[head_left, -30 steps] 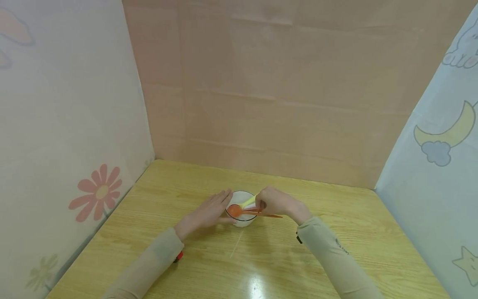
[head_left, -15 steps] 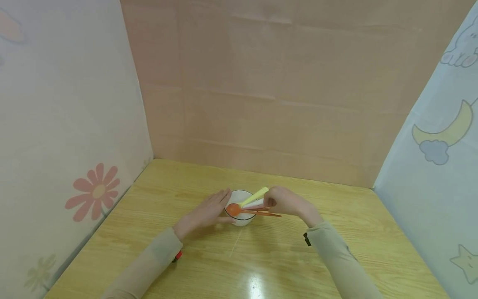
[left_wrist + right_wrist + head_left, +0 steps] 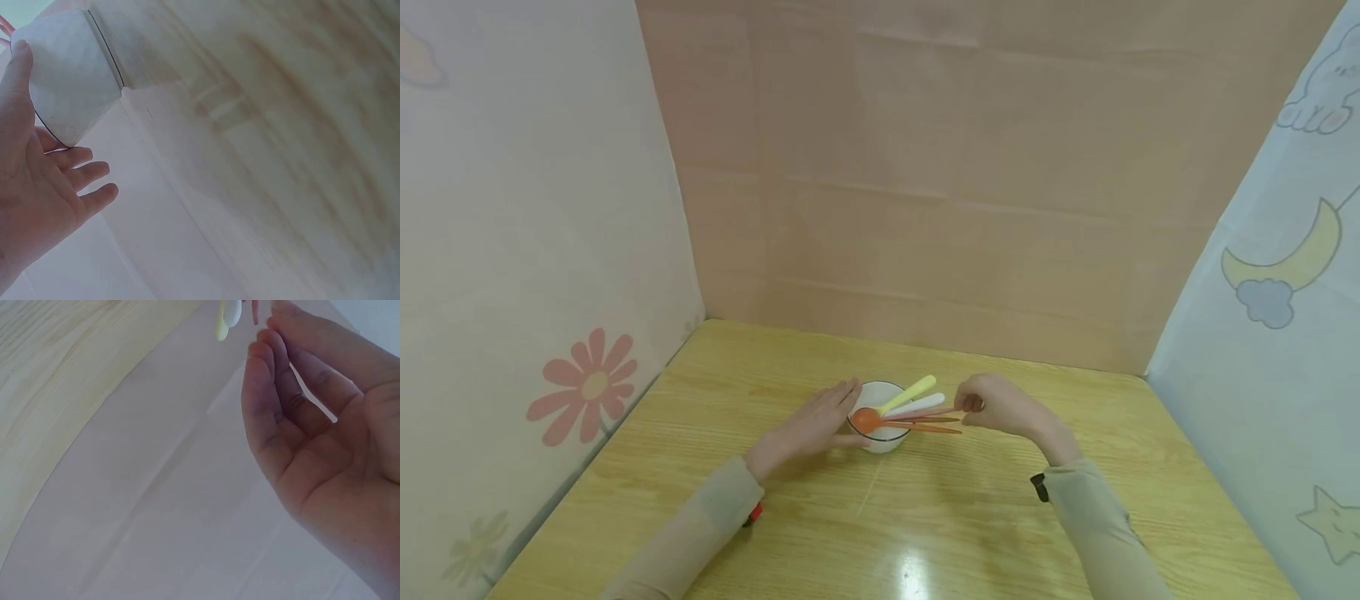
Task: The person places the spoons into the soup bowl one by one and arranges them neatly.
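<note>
A white bowl (image 3: pixel 883 446) with a dark rim stands on the table. My left hand (image 3: pixel 801 427) holds it from the left, thumb along the near wall and fingers at the far left side; the left wrist view shows the bowl (image 3: pixel 69 69) between thumb and forefinger. An orange spoon (image 3: pixel 866 420) leans in it, handle to the right. Beside it lie yellow (image 3: pixel 913 394), white (image 3: pixel 925 405) and pink (image 3: pixel 934 412) handles and a thin brownish-red one (image 3: pixel 942 420); their lower ends are hidden. My right hand (image 3: pixel 1007 410), fingers loosely bent, is close to the handle ends, with nothing visible in it.
The wooden table (image 3: pixel 820 542) reaches back to a plain brownish sheet (image 3: pixel 925 208). Printed white sheets stand along the left (image 3: pixel 535 208) and right (image 3: pixel 1262 400) edges.
My right hand has moved right, off the handles, uncovering the yellow, white and pink ends. The handles now fan out over the bowl's right rim. My left hand stays at the bowl.
</note>
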`<move>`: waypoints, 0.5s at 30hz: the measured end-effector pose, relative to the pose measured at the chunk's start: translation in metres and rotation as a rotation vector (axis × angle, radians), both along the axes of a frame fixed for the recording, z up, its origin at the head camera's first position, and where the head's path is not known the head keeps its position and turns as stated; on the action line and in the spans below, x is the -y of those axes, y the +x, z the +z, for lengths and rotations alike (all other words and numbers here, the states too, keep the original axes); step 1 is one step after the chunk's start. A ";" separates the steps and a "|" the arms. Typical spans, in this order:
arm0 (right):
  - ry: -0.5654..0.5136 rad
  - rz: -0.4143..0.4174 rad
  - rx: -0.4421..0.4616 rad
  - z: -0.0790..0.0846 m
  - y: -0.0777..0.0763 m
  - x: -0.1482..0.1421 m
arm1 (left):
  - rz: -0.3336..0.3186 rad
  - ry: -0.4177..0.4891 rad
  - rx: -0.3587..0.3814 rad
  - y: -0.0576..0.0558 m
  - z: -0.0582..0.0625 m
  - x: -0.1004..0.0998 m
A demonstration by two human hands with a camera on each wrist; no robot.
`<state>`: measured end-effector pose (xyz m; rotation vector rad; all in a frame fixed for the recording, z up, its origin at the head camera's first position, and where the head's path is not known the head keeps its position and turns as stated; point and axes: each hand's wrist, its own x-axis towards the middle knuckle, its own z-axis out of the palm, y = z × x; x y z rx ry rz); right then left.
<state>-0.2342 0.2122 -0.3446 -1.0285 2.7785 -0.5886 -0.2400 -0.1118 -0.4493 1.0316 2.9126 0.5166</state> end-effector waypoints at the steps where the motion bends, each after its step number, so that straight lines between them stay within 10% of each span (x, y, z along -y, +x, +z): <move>1: -0.007 -0.007 0.001 0.000 0.001 -0.003 | 0.000 0.006 0.000 0.000 0.001 0.000; 15: -0.070 -0.117 -0.049 -0.018 0.017 -0.041 | -0.009 0.021 -0.043 0.003 -0.001 0.000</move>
